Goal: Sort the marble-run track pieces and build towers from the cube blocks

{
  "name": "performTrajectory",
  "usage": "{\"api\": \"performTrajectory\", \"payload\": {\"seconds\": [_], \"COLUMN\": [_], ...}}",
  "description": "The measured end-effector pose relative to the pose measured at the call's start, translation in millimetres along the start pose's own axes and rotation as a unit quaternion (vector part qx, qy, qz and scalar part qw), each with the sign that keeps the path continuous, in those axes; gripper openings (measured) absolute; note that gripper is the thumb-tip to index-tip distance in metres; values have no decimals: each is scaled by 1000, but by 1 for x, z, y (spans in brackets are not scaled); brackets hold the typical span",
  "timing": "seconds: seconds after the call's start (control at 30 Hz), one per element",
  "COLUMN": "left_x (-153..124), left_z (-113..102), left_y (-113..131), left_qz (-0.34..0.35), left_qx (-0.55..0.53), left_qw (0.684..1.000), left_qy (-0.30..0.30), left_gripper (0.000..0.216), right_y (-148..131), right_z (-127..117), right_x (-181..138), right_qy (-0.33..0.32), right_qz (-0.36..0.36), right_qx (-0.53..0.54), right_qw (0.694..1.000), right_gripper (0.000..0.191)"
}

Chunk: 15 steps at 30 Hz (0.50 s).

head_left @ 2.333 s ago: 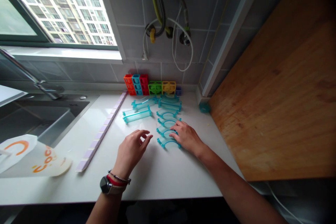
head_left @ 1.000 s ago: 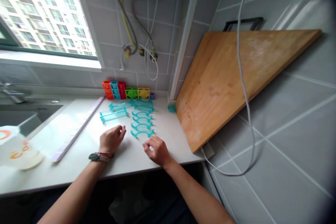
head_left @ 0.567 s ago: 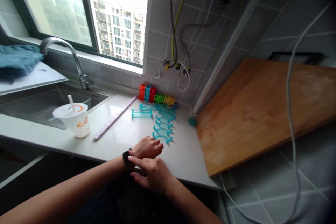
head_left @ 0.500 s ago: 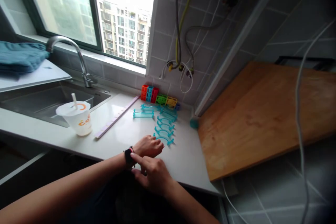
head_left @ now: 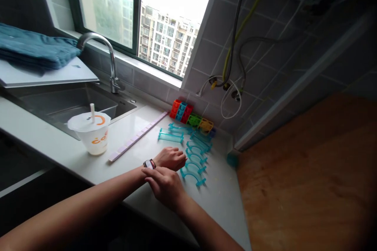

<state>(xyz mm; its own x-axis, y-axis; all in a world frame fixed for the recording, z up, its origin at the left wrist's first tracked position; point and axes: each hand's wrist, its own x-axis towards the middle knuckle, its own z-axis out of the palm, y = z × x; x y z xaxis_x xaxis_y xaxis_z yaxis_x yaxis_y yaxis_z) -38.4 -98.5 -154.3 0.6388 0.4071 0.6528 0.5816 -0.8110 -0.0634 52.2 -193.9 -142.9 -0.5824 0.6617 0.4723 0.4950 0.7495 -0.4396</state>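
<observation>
A smartwatch (head_left: pixel 149 164) with a pale, lit face sits on my left wrist. My left hand (head_left: pixel 171 158) hovers over the counter, its fingers loosely curled and nothing seen in them. My right hand (head_left: pixel 166 186) is bent across the left wrist, index finger and thumb at the watch's lower edge and the other fingers folded. Just right of the left hand lie several clear turquoise arched plastic pieces (head_left: pixel 193 177) in a column. Behind them are straight turquoise pieces (head_left: pixel 171 136).
Colourful toy blocks (head_left: pixel 181 111) line the wall. A lilac slotted strip (head_left: pixel 138 136) and a lidded drink cup (head_left: pixel 93 135) with straw stand left. Beyond are a sink (head_left: pixel 59 104), faucet (head_left: pixel 113 62) and folded teal cloth (head_left: pixel 38 49) on a white board. A wooden board (head_left: pixel 306 176) leans right.
The view has turned right and tilted, so the counter items appear shifted. My right index finger has slid from the watch face to its lower edge. The watch face has gone from dark to lit.
</observation>
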Motion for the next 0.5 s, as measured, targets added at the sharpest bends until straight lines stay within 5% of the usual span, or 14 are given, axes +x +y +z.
{"api": "performTrajectory", "payload": {"seconds": [0.2,0.37,0.5], "left_x": [-1,-6,-11], "left_z": [11,14,17], "left_y": [-39,-65,-77], "left_qz": [-36,-102,-182], "left_qx": [-5,-12,-3], "left_qw": [999,995,983], "left_qy": [27,13,-1], "left_gripper": [35,21,29], "right_y": [20,31,42], "right_z": [11,24,33], "right_x": [33,53,58], "right_qy": [5,-21,38], "right_qz": [124,57,103], "right_qx": [68,86,140], "right_qw": [990,994,984], "right_gripper": [43,21,37]}}
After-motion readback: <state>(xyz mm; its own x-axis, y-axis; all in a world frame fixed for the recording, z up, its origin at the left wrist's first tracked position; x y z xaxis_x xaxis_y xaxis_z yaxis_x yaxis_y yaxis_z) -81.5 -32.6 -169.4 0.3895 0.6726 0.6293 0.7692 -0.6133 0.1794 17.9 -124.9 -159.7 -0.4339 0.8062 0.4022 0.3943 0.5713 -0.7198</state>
